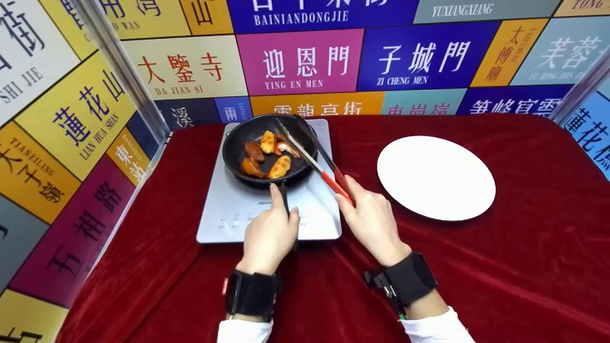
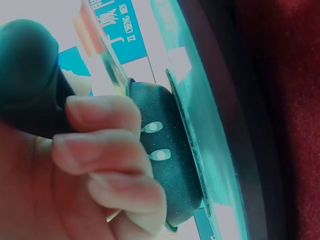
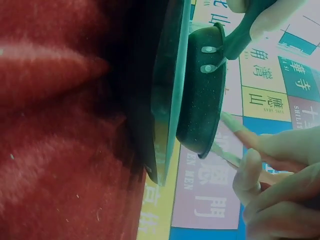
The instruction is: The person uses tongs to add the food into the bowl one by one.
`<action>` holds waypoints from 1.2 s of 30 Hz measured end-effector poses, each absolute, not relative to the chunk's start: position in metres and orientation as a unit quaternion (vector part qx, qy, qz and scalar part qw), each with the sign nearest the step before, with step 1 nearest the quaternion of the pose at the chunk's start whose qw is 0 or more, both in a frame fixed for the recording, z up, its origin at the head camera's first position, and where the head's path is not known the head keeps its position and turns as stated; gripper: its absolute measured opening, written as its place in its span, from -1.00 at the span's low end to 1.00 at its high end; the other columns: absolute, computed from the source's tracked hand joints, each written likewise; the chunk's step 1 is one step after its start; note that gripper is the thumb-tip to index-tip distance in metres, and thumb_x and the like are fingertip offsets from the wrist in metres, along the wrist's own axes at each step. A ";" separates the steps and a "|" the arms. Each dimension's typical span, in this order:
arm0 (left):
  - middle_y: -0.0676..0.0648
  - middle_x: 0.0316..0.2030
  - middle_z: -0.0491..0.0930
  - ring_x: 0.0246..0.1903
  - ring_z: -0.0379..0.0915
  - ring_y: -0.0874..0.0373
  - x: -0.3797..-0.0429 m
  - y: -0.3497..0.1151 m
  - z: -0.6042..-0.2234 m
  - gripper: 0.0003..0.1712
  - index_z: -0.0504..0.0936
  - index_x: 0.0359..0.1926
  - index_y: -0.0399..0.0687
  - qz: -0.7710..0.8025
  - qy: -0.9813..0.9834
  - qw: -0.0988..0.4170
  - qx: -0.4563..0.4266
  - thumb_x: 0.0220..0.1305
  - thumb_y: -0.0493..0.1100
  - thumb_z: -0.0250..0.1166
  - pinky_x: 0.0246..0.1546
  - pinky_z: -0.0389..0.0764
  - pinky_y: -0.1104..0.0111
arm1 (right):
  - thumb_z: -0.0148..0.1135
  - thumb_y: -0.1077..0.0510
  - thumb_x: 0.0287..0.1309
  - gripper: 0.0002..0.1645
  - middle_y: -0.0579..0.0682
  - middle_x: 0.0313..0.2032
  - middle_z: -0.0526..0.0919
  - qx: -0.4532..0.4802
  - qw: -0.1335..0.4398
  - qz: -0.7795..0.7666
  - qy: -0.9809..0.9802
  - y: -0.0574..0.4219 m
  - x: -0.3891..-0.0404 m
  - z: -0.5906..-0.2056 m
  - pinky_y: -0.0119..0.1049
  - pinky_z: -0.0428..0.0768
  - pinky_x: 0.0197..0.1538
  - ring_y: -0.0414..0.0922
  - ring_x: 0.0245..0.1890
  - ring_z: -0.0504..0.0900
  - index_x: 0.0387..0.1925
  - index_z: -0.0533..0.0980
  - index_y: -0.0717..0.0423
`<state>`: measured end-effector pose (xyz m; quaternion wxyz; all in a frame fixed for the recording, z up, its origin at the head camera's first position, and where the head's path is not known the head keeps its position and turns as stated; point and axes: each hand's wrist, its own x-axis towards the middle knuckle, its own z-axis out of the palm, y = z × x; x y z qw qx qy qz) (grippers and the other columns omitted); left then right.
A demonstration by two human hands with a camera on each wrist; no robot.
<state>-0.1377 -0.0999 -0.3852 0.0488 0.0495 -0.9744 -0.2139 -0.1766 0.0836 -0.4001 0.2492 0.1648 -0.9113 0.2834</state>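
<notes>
My left hand (image 1: pixel 270 236) grips the handle of a small black frying pan (image 1: pixel 232 148), with the index finger stretched along it toward the rim. In the left wrist view, curled fingers (image 2: pixel 110 150) wrap the dark handle (image 2: pixel 25 70). Inside the pan are two yellow browned pieces (image 1: pixel 279 167), a brown piece (image 1: pixel 254 151), an orange-brown piece (image 1: pixel 251 167) and a pinkish-white shrimp (image 1: pixel 286 148). My right hand (image 1: pixel 374 221) holds tongs (image 1: pixel 332 184) with red grips; their dark arms are spread and reach over the pan's right side, one overlapping the shrimp.
Beneath the pan is a silver-white induction cooker (image 1: pixel 317 219). To the right lies a white oval plate (image 1: pixel 436 178). A dark red cloth (image 1: pixel 157 271) covers the table, and panels with colourful lettering (image 1: pixel 305 62) stand behind and at the sides.
</notes>
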 end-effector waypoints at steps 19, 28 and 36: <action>-0.01 -0.78 0.37 -0.80 0.28 0.10 -0.135 -0.103 -0.381 -0.19 -0.17 0.36 -0.23 -0.233 -0.971 0.028 0.044 0.29 0.13 -0.12 -0.76 0.26 0.28 | 0.17 0.02 0.10 -0.47 0.05 -0.31 0.60 0.096 0.225 0.334 -0.910 0.127 -0.149 -0.393 -0.16 0.42 -0.42 -0.05 -0.51 0.48 0.14 0.39 -0.02; -0.03 -0.77 0.38 -0.78 0.31 0.09 -0.135 -0.101 -0.381 -0.18 -0.17 0.36 -0.23 -0.230 -0.972 0.024 0.047 0.28 0.12 -0.10 -0.73 0.30 0.25 | 0.12 -0.02 0.14 -0.41 0.12 -0.12 0.57 0.071 0.214 0.321 -0.920 0.147 -0.132 -0.415 -0.10 0.46 -0.34 0.01 -0.38 0.56 0.20 0.33 0.06; -0.02 -0.78 0.37 -0.80 0.29 0.10 -0.134 -0.100 -0.382 -0.18 -0.20 0.37 -0.22 -0.237 -0.970 0.015 0.046 0.29 0.13 -0.12 -0.77 0.28 0.27 | 0.09 -0.03 0.17 -0.37 0.12 -0.04 0.54 0.058 0.183 0.304 -0.933 0.162 -0.118 -0.434 -0.13 0.43 -0.35 -0.01 -0.40 0.54 0.26 0.24 0.01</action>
